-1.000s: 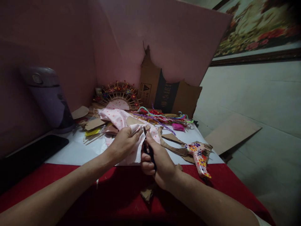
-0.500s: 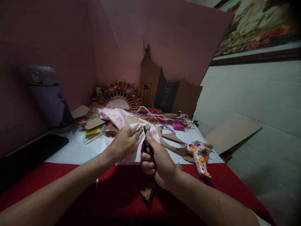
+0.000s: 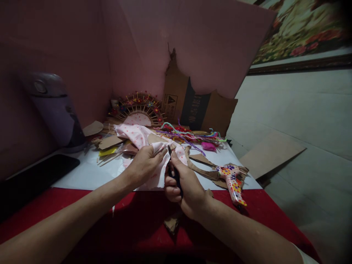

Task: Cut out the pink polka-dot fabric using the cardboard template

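Observation:
My left hand [image 3: 144, 161] pinches a white cloth with pink-red dots [image 3: 134, 134], gathered and raised at its near edge. In my right hand [image 3: 187, 181] is a pair of black scissors [image 3: 176, 178], gripped by the handles with the tip pointing up at the cloth edge, close to my left fingertips. The fingers partly hide the scissors, so I cannot tell how far the blades are apart. A piece of brown cardboard [image 3: 156, 139] lies on the cloth just beyond both hands.
A flower-patterned glue gun [image 3: 232, 181] lies at right by cardboard strips [image 3: 202, 170]. Behind are coloured pipe cleaners [image 3: 187, 134], a fan-shaped stick craft [image 3: 140, 106] and standing cardboard [image 3: 177, 97]. On the left are a purple bottle [image 3: 56, 110] and a black phone [image 3: 41, 176].
The view has shifted very slightly. Both hands keep their grip on the cloth and scissors in nearly the same place.

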### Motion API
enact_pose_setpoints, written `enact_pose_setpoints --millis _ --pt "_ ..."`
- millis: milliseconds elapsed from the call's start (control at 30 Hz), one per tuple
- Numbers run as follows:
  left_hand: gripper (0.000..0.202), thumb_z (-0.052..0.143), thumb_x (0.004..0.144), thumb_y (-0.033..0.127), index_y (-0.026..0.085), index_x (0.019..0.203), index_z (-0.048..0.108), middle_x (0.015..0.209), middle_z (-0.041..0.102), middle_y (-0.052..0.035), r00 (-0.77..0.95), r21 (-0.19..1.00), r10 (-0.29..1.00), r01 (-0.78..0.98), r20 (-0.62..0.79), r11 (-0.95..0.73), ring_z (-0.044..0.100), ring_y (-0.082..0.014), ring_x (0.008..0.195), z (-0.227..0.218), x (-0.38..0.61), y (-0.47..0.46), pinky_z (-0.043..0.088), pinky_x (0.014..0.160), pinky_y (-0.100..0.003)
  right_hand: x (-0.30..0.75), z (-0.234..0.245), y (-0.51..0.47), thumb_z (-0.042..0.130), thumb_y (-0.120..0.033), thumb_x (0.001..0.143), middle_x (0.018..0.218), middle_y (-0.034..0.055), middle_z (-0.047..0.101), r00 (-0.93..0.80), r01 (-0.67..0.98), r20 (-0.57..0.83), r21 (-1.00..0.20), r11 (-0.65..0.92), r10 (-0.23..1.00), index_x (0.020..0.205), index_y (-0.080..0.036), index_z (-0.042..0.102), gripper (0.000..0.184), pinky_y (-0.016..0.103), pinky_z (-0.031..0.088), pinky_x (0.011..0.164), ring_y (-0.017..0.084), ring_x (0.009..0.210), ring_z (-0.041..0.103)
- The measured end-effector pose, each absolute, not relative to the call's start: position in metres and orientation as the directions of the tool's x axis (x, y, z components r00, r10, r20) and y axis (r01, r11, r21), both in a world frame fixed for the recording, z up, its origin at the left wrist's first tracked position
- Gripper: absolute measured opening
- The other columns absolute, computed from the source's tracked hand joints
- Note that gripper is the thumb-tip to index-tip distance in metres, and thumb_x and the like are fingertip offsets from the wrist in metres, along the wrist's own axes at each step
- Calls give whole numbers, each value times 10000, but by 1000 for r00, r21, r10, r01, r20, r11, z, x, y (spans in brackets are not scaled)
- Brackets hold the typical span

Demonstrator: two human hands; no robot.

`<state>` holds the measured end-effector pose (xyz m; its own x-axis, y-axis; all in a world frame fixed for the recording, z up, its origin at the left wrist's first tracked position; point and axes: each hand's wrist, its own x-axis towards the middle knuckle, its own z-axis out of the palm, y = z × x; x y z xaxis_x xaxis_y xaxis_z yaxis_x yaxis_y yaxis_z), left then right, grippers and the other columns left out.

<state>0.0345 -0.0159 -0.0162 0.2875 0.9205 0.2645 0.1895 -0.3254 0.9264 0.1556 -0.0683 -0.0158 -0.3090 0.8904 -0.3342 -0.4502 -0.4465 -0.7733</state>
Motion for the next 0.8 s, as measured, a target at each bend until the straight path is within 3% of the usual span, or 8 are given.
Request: enact_pose_setpoints --millis 800 --pt "281 494 788 386 165 616 507 526 457 31 286 897 915 258 283 -358 344 -82 462 -12 35 -18 267 401 -194 156 -16 -69 515 -675 730 437 -104 320 -323 -448 -321 -777 -443 890 640 -197 390 502 122 76 314 7 311 160"
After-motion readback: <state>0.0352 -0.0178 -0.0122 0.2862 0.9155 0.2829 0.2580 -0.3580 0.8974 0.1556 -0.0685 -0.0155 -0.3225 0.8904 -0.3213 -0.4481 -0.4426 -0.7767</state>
